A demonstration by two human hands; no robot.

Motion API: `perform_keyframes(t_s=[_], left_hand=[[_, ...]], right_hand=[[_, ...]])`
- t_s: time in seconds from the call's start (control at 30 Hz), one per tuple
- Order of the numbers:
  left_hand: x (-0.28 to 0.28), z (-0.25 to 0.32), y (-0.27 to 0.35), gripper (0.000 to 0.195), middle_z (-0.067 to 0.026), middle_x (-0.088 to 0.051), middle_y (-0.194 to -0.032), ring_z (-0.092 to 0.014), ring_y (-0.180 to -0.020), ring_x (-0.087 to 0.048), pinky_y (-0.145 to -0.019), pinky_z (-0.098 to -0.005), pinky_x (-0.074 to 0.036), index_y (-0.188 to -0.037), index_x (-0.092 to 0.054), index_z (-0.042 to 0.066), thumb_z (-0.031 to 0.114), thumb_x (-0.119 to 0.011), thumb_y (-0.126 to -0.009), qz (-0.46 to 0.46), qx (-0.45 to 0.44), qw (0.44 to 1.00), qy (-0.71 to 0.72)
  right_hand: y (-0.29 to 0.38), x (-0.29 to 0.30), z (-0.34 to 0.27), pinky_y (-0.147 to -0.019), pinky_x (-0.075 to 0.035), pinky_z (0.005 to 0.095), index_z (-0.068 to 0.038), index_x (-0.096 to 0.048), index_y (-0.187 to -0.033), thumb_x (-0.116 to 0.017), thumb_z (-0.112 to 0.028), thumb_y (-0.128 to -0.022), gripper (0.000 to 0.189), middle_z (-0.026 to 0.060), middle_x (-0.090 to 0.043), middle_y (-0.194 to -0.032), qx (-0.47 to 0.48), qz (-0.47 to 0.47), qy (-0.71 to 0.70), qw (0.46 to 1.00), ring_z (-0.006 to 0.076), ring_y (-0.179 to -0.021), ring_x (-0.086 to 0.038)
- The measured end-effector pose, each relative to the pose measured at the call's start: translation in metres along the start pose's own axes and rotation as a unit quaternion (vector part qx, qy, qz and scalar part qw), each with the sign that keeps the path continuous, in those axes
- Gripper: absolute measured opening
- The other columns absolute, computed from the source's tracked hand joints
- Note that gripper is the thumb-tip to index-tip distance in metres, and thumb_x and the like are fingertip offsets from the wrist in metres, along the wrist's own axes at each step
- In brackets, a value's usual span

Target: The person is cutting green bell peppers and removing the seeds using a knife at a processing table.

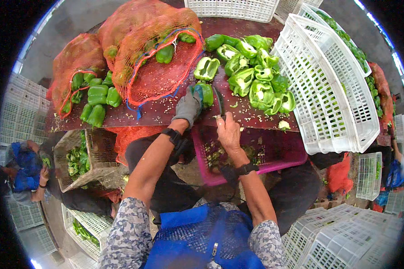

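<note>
My left hand [189,105], in a grey work glove, holds a green bell pepper [207,94] against the dark red tabletop [161,112]. Bare and ungloved, my right hand [228,129] grips a knife [219,100] whose dark blade stands just right of that pepper, apart from it as far as I can tell. Right behind the pepper lies a cut half [206,68] with its hollow side up. A heap of halved peppers [252,72] covers the table to the right. The handle of the knife is mostly hidden in my fingers.
Red mesh sacks [144,37] of peppers fill the table's left, with loose whole peppers [98,95] beside them. White plastic crates [320,84] stand tilted at the right edge. Below the front edge sits a magenta tub [282,164] with scraps. A co-worker [25,168] is at far left.
</note>
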State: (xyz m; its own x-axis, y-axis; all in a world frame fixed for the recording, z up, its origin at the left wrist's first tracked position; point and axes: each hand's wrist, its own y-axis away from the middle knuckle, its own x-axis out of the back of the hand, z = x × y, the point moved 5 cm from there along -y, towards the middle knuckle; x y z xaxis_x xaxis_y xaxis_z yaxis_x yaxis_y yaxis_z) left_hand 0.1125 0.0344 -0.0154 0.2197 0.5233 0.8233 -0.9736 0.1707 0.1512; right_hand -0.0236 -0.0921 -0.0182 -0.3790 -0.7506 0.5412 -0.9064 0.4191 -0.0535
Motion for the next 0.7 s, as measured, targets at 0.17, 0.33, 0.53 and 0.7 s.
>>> perform_keyframes(t_s=[0.17, 0.33, 0.53, 0.7], left_hand=[[0.007, 0.005, 0.006, 0.06, -0.027, -0.06, -0.101, -0.04, -0.097, -0.057, -0.085, -0.0487, -0.043, -0.131, -0.037, 0.003, 0.047, -0.026, -0.092, -0.006, 0.01, 1.0, 0.005], [0.011, 0.007, 0.01, 0.057, -0.0264, -0.06, -0.101, -0.039, -0.097, -0.058, -0.085, -0.0476, -0.044, -0.131, -0.036, 0.001, 0.042, -0.027, -0.092, -0.017, -0.003, 1.0, -0.026], [0.014, 0.005, 0.01, 0.056, -0.0262, -0.06, -0.101, -0.04, -0.096, -0.058, -0.085, -0.0475, -0.044, -0.131, -0.035, -0.001, 0.038, -0.028, -0.091, -0.013, -0.002, 0.999, -0.031], [0.018, 0.005, 0.013, 0.054, -0.0265, -0.059, -0.104, -0.04, -0.095, -0.059, -0.081, -0.0493, -0.045, -0.13, -0.035, 0.001, 0.038, -0.03, -0.091, 0.003, -0.023, 0.999, -0.041]], right_hand=[[0.003, -0.009, -0.021, -0.06, -0.04, 0.0544, -0.002, -0.047, -0.092, -0.049, -0.03, -0.087, 0.028, 0.0257, -0.056, -0.064, 0.051, 0.05, 0.051, 0.996, 0.0463, -0.066, -0.055], [-0.001, -0.018, -0.025, -0.059, -0.043, 0.0555, 0.0, -0.046, -0.1, -0.051, -0.027, -0.086, 0.031, 0.0286, -0.057, -0.067, 0.043, 0.023, 0.102, 0.994, 0.0466, -0.065, -0.056], [-0.015, -0.029, -0.028, -0.061, -0.045, 0.0555, 0.0, -0.045, -0.095, -0.052, -0.024, -0.083, 0.028, 0.0282, -0.058, -0.068, 0.053, 0.011, 0.118, 0.992, 0.0466, -0.064, -0.057], [-0.02, -0.039, -0.035, -0.061, -0.046, 0.0553, 0.0, -0.045, -0.092, -0.053, -0.022, -0.082, 0.026, 0.0268, -0.06, -0.068, 0.043, 0.001, 0.203, 0.978, 0.0454, -0.065, -0.059]])
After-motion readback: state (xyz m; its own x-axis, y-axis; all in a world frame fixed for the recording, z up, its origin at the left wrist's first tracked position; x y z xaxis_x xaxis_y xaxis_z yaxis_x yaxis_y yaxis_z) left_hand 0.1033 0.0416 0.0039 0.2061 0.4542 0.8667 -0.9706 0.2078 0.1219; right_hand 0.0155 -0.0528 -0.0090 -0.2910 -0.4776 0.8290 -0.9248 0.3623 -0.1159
